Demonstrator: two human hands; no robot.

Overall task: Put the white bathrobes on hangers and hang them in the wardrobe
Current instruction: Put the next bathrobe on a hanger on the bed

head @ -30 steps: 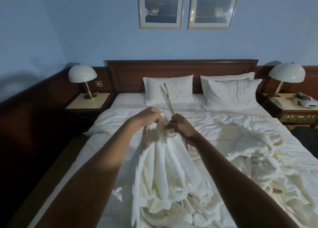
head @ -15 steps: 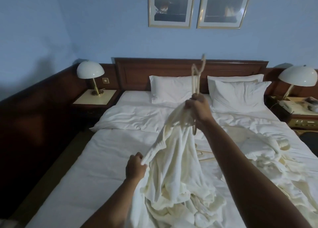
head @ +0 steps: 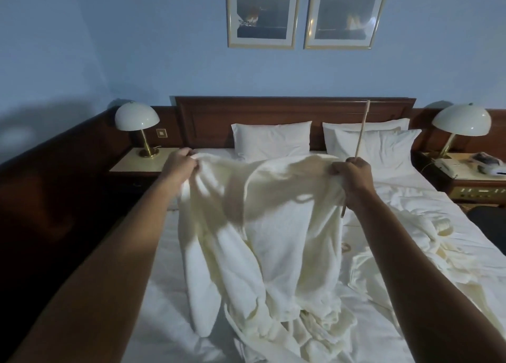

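I hold a white bathrobe (head: 273, 220) spread open above the bed (head: 164, 253). My left hand (head: 180, 165) grips its left shoulder. My right hand (head: 351, 175) grips the right shoulder together with a pale wooden hanger (head: 362, 129), which sticks up edge-on past my fist. The robe's collar loop shows near the middle, and its lower part trails on the bedsheet. A second white bathrobe (head: 405, 256) lies crumpled on the bed to the right. Another hanger (head: 345, 246) shows partly beside it, mostly hidden. No wardrobe is in view.
Two pillows (head: 271, 140) lean against the dark wooden headboard (head: 273, 113). A bedside table with a domed lamp (head: 136, 121) stands at the left; another lamp (head: 461, 124) and a telephone (head: 449, 166) stand at the right. A dark object (head: 490, 225) sits at the bed's right edge.
My left hand rose from low on the robe to its left shoulder. My right hand moved right with the hanger, and the bunched robe is now spread wide between both hands.
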